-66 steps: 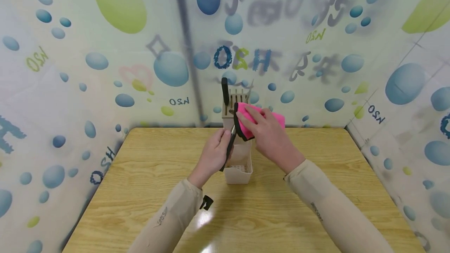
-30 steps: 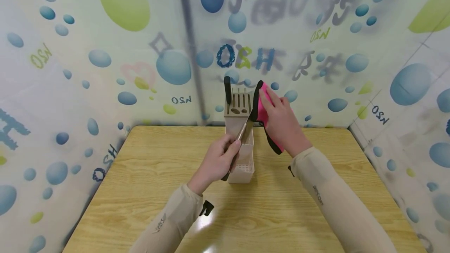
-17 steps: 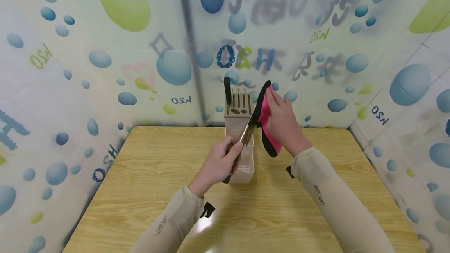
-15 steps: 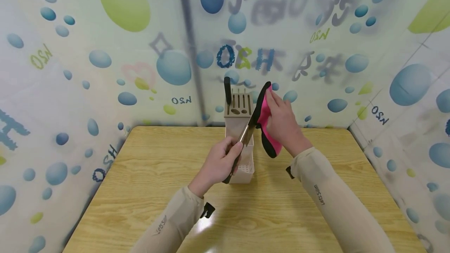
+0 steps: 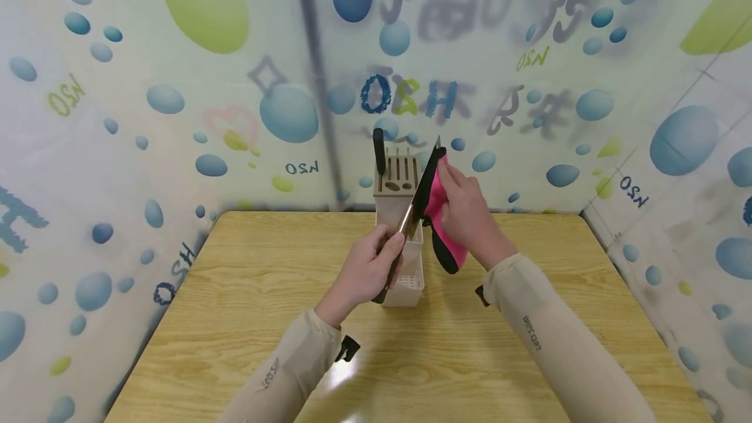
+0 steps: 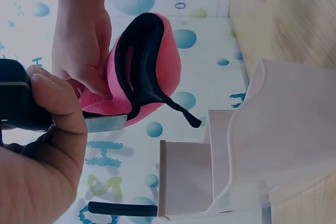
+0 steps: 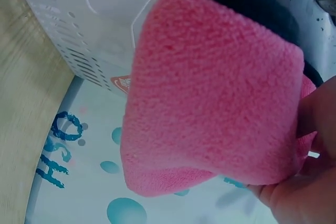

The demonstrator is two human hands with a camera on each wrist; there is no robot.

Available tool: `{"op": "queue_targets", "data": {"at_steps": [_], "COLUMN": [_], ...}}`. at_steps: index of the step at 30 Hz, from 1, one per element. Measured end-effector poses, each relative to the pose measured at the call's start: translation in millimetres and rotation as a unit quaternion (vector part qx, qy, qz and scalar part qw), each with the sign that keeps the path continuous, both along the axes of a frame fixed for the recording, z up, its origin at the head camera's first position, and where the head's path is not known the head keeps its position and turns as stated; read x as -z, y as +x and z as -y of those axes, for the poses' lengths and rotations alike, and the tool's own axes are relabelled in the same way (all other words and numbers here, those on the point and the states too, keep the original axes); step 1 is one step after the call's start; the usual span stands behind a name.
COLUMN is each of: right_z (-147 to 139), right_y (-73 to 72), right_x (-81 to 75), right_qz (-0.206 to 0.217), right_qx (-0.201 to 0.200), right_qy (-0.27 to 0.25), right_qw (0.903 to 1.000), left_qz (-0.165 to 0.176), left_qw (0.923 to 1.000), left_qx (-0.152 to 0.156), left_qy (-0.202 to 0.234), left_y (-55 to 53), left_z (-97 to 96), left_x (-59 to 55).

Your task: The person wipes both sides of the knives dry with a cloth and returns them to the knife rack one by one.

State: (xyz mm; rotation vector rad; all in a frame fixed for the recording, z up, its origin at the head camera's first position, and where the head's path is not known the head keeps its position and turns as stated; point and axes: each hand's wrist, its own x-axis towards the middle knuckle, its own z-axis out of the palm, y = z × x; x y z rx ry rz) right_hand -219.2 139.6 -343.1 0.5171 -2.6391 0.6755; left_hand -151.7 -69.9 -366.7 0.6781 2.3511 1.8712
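Observation:
My left hand (image 5: 365,267) grips the black handle of a knife (image 5: 405,219), with the blade slanting up and to the right. A pink cloth (image 5: 438,204) with a black border is folded against that blade, and my right hand (image 5: 470,214) pinches it there. The blade's tip peeks out above the cloth; its middle is covered. In the left wrist view a short piece of the blade (image 6: 106,124) shows between my left fingers and the cloth. Fluffy pink cloth (image 7: 215,87) fills most of the right wrist view, held by my right thumb and fingers.
A pale knife rack (image 5: 398,204) with a slotted brown top and lower compartments stands behind the hands on a wooden table (image 5: 282,266). Another black-handled knife (image 5: 379,151) stands in its left slot. A patterned wall covering (image 5: 229,116) rises behind and at both sides.
Over two seconds the cloth went from near the handle up along the blade, then slipped slightly down and left, uncovering the tip. My left hand kept its grip and shifted only a little.

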Motion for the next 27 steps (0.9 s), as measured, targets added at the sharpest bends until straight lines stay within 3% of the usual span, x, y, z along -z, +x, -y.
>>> {"op": "queue_targets", "data": {"at_steps": [14,21,27], "right_z": [11.5,15.8,15.8], "right_y": [16.2,24.2,26.7], "right_x": [7.7,13.8,22.4], "right_qz": [-0.053,-0.055,-0.088], "right_qx": [-0.033,-0.033,-0.051], "right_qy": [0.003,0.023,0.031], "right_qw": [0.9980,0.9976,0.9943], "left_qz": [0.029,0.051,0.056], "left_qw": [0.9992,0.9973,0.9965], "left_qx": [-0.012,-0.018,-0.020], "left_qy": [0.025,0.051,0.060], "left_y": [-3.7,-6.0,-6.6], "left_z": [-0.5,-1.5,-1.6], "left_x": [-2.7,-0.4,-0.7]}}
